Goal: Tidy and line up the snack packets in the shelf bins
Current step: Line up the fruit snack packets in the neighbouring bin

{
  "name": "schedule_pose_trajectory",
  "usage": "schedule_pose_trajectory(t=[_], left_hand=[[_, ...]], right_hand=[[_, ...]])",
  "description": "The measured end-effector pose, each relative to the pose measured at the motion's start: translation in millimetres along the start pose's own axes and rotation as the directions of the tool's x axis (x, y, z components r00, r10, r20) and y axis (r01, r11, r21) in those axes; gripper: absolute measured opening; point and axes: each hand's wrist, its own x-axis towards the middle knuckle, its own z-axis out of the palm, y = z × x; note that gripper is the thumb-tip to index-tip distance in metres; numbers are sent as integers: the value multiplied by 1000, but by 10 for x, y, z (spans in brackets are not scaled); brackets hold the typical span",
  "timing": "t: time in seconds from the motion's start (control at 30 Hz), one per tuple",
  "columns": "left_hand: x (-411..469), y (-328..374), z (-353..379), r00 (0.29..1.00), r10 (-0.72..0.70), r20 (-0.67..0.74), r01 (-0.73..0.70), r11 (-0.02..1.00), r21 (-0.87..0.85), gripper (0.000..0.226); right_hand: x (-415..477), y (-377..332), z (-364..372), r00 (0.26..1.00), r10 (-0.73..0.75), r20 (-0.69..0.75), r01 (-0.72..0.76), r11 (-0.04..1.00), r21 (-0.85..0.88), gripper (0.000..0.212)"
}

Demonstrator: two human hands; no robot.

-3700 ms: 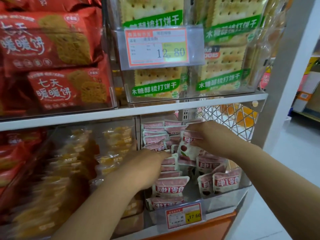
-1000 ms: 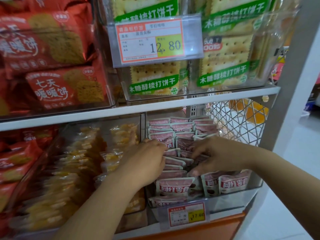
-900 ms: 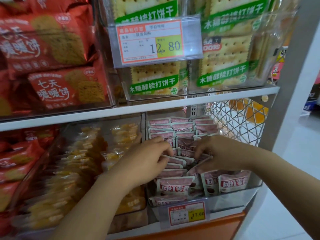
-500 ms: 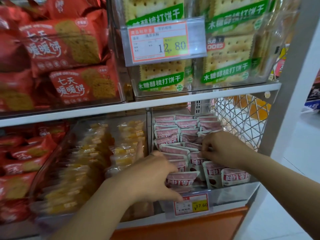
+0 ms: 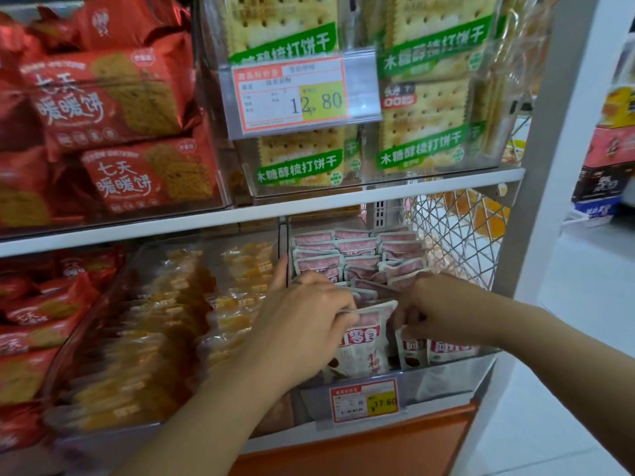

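A clear shelf bin [image 5: 457,376] on the lower shelf holds several small pink-and-white snack packets [image 5: 357,259] standing in rows. My left hand [image 5: 305,324] grips the top edge of the front packet [image 5: 364,345] in the left row and holds it upright. My right hand [image 5: 443,310] reaches into the middle of the bin, its fingers curled down onto the tops of the packets in the middle row. Two more packets [image 5: 446,348] stand at the front right under my right wrist.
A price tag [image 5: 364,400] hangs on the bin's front. To the left is a bin of yellow snack packs [image 5: 165,324], and red biscuit packs [image 5: 41,314] lie further left. Cracker packs [image 5: 422,125] fill the shelf above. A wire mesh panel [image 5: 457,235] closes the right side.
My left hand has lifted the front left packet from lying low to standing upright. My right hand has shifted forward and left, toward the middle row.
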Motion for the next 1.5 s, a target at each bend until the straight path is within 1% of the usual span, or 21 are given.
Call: schedule_pose_trajectory(t=[0.07,0.13,0.2,0.27,0.3,0.33,0.37,0.4,0.47,0.53,0.57,0.63,0.7,0.8,0.97,1.07,1.13,1.23,1.33,1.43,1.5], left_hand=[[25,49,-7,999,-5,-43,3,999,-32,22],[72,84,20,995,-15,-102,6,996,-89,22],[129,102,100,993,-45,-113,26,986,-162,22],[164,118,217,998,-51,-44,41,976,-213,21],[182,126,280,999,-44,-11,40,974,-225,21],[204,137,331,999,-37,4,37,973,-228,20],[235,138,371,999,-36,4,36,973,-230,19],[263,135,391,999,-35,0,34,972,-234,17],[306,103,360,999,-15,28,22,967,-253,17],[306,4,256,992,-5,126,37,966,-256,24],[292,-71,193,983,-11,184,53,973,-225,30],[239,-222,91,956,-48,288,83,991,-108,39],[173,-286,60,931,-87,356,81,996,31,44],[149,-225,142,930,-54,364,-32,973,228,53],[295,-177,246,944,-4,330,-107,943,316,39],[356,-177,246,924,-27,382,-107,939,327,41],[373,-175,201,907,-17,420,-145,925,350,41],[360,-206,168,901,38,432,-204,916,345,23],[321,-206,148,917,76,391,-213,923,321,11],[288,-147,163,926,15,377,-142,940,309,9],[272,-116,165,904,-19,427,-141,930,340,13]], right_hand=[[-3,-23,-47,1000,5,-17,-7,991,-137,22],[-2,-37,-91,1000,15,-16,-18,988,-156,20],[-11,10,-141,998,1,67,5,996,-87,17],[-61,83,-233,987,-9,161,-1,998,61,14],[-104,106,-282,984,-4,180,-26,987,159,21],[-135,130,-303,983,13,184,-59,968,244,34],[-153,132,-298,987,33,157,-79,952,295,48],[-151,100,-266,994,42,105,-72,952,298,57],[-97,-17,-91,1000,15,-4,-14,975,222,58],[-37,-114,118,999,-10,-48,14,997,70,51],[-12,-118,193,999,-9,-49,9,1000,-4,46],[16,-85,233,999,29,-16,-30,997,-66,36],[35,-55,184,999,46,21,-44,995,-85,46],[77,-90,155,1000,24,14,-21,983,-181,52],[99,-234,195,998,4,-59,-18,974,-228,70],[124,-149,261,999,19,-45,-30,965,-260,59],[128,-107,264,1000,15,-20,-20,968,-251,49],[139,-102,248,1000,-11,9,13,964,-264,31],[166,-97,238,999,-25,21,30,959,-282,28],[177,-98,217,999,-14,37,23,965,-261,25],[178,-98,208,999,-23,29,29,965,-259,24]])
